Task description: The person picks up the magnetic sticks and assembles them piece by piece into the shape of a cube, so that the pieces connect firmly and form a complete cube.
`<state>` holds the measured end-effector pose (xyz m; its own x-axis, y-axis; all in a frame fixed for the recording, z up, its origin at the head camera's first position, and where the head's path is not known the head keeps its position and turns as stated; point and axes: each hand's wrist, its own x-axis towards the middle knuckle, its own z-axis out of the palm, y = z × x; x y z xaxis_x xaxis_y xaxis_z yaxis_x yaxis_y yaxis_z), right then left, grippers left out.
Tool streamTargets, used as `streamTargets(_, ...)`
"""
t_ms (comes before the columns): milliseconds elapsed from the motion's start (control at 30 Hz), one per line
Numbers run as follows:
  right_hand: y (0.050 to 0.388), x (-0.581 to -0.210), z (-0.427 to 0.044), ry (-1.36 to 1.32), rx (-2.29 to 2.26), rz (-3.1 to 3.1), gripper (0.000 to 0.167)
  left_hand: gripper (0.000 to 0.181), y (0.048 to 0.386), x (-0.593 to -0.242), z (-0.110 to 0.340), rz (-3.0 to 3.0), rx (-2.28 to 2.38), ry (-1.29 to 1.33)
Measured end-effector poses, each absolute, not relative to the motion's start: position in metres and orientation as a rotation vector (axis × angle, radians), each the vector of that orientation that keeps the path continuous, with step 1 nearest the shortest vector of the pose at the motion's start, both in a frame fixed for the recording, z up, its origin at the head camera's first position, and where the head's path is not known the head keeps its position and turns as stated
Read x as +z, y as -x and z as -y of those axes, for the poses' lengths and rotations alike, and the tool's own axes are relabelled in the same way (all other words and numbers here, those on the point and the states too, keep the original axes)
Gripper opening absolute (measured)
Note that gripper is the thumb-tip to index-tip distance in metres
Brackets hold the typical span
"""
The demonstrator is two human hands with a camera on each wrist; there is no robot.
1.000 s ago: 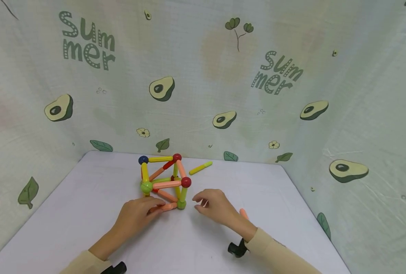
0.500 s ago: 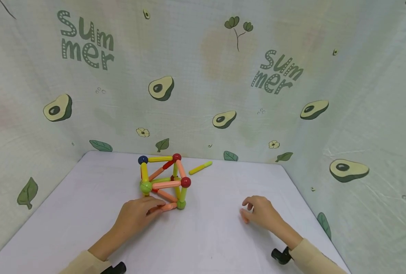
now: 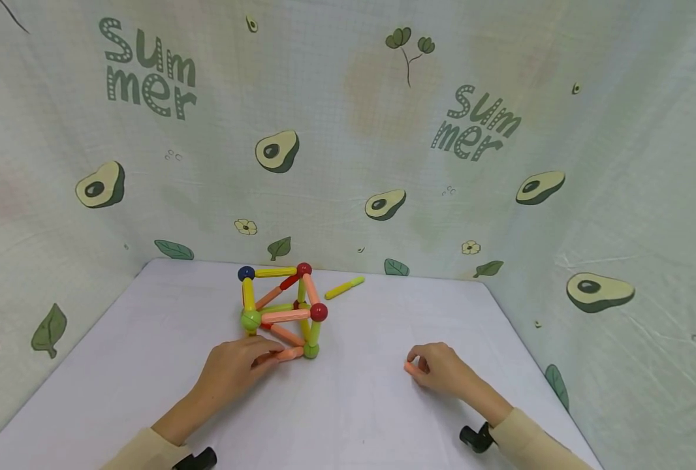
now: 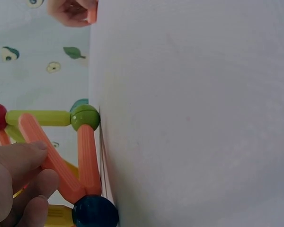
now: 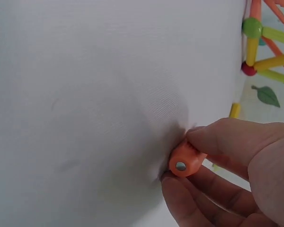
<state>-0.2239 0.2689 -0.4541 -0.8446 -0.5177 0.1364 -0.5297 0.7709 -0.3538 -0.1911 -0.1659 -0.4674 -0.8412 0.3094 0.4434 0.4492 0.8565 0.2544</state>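
Note:
A cube-like frame of magnetic sticks and balls (image 3: 286,316) stands on the table, left of centre. My left hand (image 3: 233,369) is at its front left lower corner and pinches an orange magnetic stick (image 4: 52,158). That stick slants up from a dark blue ball (image 4: 95,212), beside another orange stick (image 4: 88,158) that runs to a green ball (image 4: 85,117). Farther right, my right hand (image 3: 444,373) grips a loose orange magnetic stick (image 5: 185,160) between thumb and fingers, low at the table surface. A metal dot shows on the end of this stick.
Behind the frame, to its right, lies a yellow and lime stick (image 3: 344,288). The white table (image 3: 348,418) ends at a hanging printed cloth (image 3: 336,98) at the back and sides. Black wrist cameras (image 3: 476,438) sit at both cuffs.
My right hand has moved right, away from the frame, and has come down onto the loose orange magnetic stick, which it now pinches. The left hand stays in place at the frame.

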Motion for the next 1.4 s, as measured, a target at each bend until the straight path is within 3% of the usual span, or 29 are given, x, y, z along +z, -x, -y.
streamTargets(467, 0.233, -0.432, -0.219, -0.976, 0.658, 2.76, 0.009, 0.034, 0.194, -0.468, 0.168, 2.646, -0.512, 0.57)
streamTargets(767, 0.231, -0.418, -0.176, -1.079, 0.713, 2.685, 0.018, 0.032, 0.194, -0.468, 0.169, 2.632, -0.509, 0.585)
streamTargets(1400, 0.226, -0.419, -0.09, -1.276, 0.689, 2.61, 0.018, 0.031, 0.194, -0.467, 0.169, 2.604, -0.545, 0.606)
